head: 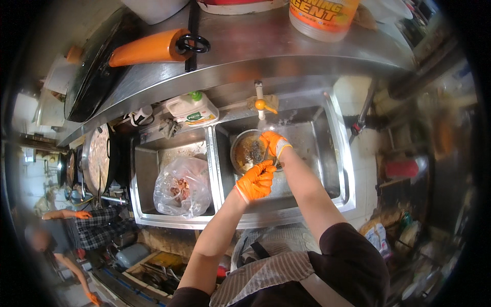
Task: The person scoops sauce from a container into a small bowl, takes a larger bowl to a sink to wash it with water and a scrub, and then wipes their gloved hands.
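Observation:
My left hand, in an orange glove, has its fingers closed at the near rim of a round metal bowl. My right hand, gloved the same way, is at the bowl's upper right, below the running tap. A thin dark utensil, perhaps a knife or a handle, runs between the two hands; its lower end is at my left fingers. Whether my right fingers grip it cannot be told. Brownish liquid with dark and pale bits lies in the bowl, which stands in the right basin of a steel sink.
In the left basin is a clear plastic bag holding reddish pieces. Behind it stands a white jug beside a grey rag. A steel shelf overhangs the sink. A large pan and a co-worker are at left.

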Demonstrator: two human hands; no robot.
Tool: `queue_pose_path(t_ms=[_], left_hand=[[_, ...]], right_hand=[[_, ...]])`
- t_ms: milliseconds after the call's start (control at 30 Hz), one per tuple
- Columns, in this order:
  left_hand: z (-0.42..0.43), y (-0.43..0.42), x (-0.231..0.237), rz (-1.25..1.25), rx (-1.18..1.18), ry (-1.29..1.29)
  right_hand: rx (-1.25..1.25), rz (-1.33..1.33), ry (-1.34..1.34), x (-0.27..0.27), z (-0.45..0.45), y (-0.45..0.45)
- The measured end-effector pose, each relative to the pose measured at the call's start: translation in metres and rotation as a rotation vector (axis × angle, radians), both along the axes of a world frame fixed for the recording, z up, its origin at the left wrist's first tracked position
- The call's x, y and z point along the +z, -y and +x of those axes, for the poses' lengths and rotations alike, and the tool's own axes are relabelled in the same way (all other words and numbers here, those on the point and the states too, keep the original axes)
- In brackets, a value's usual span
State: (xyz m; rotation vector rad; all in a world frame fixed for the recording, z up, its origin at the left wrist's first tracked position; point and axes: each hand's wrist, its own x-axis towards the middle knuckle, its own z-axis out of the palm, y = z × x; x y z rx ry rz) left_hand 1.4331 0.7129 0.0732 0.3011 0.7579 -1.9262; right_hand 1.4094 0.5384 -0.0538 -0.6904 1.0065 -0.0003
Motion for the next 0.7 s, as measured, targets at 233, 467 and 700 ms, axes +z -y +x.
queue_pose_path(t_ms=[233,467,700], left_hand=[[0.005,-0.005,-0.008,-0.075,0.062,-0.017],[0.051,0.046,-0.013,-0.162,0.072,-0.219],[0.109,0.082,-0.048,-0.188,-0.039,-0.215]], right_hand=[[-0.153,0.302,-0.101,0.006,-0.01,0.01],[-0.203,-0.343,0.111,-0.029,-0.043,0.018],[-0.334,0.394,0.202,0.044,-0.019,-0.009]])
